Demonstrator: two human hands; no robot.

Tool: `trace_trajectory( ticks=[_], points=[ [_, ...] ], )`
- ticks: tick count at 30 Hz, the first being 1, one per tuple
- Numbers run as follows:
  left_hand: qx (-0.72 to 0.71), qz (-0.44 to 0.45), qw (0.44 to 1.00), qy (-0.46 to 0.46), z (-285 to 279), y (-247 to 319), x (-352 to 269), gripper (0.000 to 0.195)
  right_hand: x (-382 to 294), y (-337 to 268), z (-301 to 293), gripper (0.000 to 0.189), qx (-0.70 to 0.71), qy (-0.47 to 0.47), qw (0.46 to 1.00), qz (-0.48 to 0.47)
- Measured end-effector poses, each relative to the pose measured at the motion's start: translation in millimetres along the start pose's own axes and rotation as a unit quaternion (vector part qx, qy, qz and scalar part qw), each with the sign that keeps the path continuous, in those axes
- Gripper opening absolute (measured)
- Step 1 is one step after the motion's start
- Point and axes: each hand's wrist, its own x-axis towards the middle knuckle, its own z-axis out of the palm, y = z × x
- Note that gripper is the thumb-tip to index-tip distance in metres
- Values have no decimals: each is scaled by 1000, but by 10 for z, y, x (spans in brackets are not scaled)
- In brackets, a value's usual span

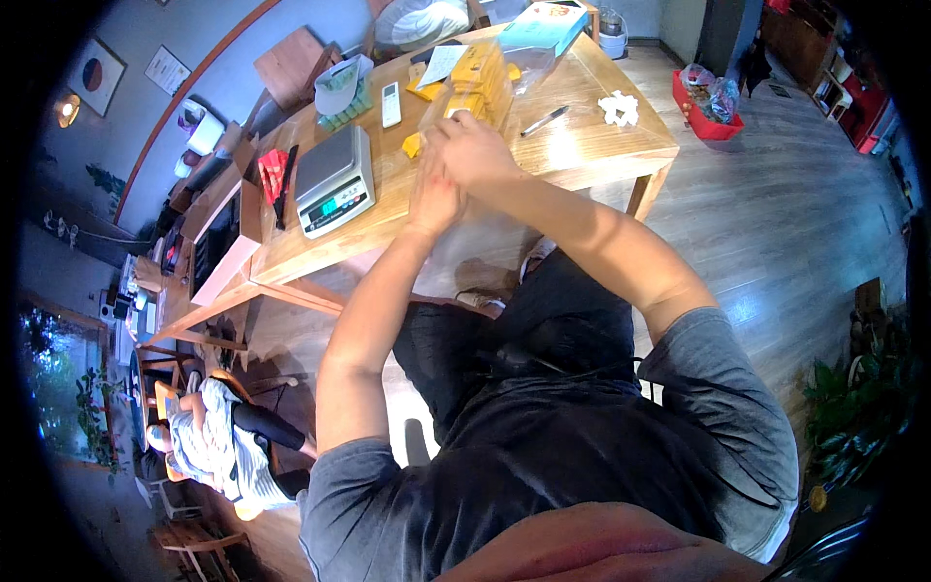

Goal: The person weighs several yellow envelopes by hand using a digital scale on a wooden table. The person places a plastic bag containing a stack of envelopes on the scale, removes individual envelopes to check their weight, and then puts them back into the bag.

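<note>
My left hand [436, 193] and my right hand [473, 149] meet at the near edge of the wooden table [604, 156], the right one crossing over the left. Their fingers are at the near end of a clear plastic bag [438, 109] that lies around stacked yellow packets [484, 73]; what the fingertips grip is hidden. A small yellow piece [412, 145] lies left of the hands. Further left stands a digital scale [334, 178] with a lit display and a bare metal plate. To the right lie a pen [544, 121] and a crumpled white thing [618, 108].
A white remote control [391, 105], a pale tray with green packets [345, 91], a red packet [273, 174] and an open cardboard box [225, 225] are at the left. A blue box [544, 25] stands at the far end. A person [233, 444] sits at lower left; a red basin [705, 109] is on the floor.
</note>
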Motion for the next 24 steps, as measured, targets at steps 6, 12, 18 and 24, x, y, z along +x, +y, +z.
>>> trace_trajectory(
  ticks=[6,12,18,24],
  points=[
    [-121,-33,992,7,127,79,-473,55,-21,114,51,31,-22,130,989,-71],
    [-142,-31,989,39,75,83,-477,48,16,145,115,32,20,136,988,-74],
    [-125,-198,964,129,222,-321,-386,52,33,228,64,23,31,141,986,-80],
    [-82,-198,973,85,673,-1063,30,61,40,265,22,22,60,160,980,-99]
  ],
)
